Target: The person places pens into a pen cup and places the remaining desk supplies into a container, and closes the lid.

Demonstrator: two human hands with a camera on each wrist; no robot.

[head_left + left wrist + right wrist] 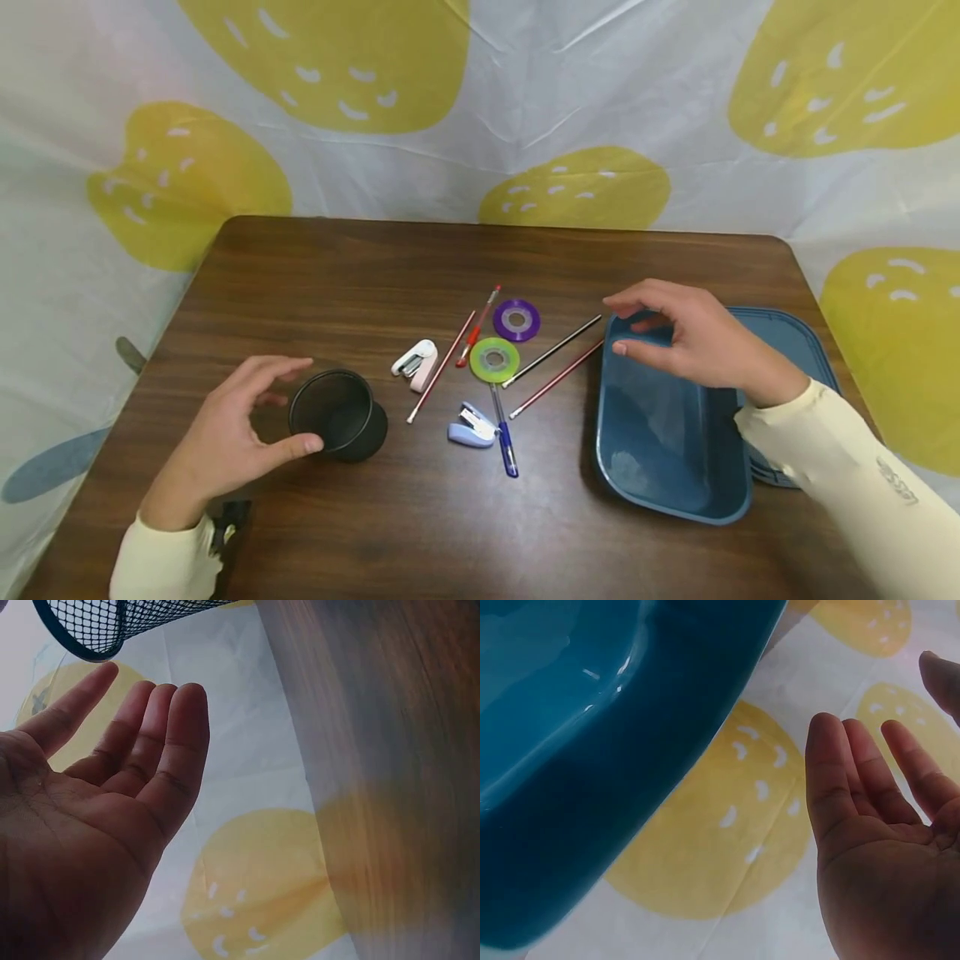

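Observation:
Beside a black mesh pen cup point(367, 442), my left hand point(236, 425) is spread, its thumb overlapping the rim in the head view. From the left wrist, the straight fingers show just short of the cup's mesh wall point(79, 630), with nothing in the palm. My right hand point(697, 342) hovers over the far end of a deep blue plastic tray point(660, 458), fingers loosely bent and holding nothing. The right wrist view has that hand point(892, 832) apart from the tray's side point(667, 735).
Mid-table lie a white-and-pink stapler point(423, 371), a light blue stapler point(468, 435), a purple roll point(501, 321), a green roll point(480, 360), a red pen point(472, 335), a blue pen point(507, 450) and several pencils point(558, 377). A flat blue piece point(787, 333) shows behind the tray.

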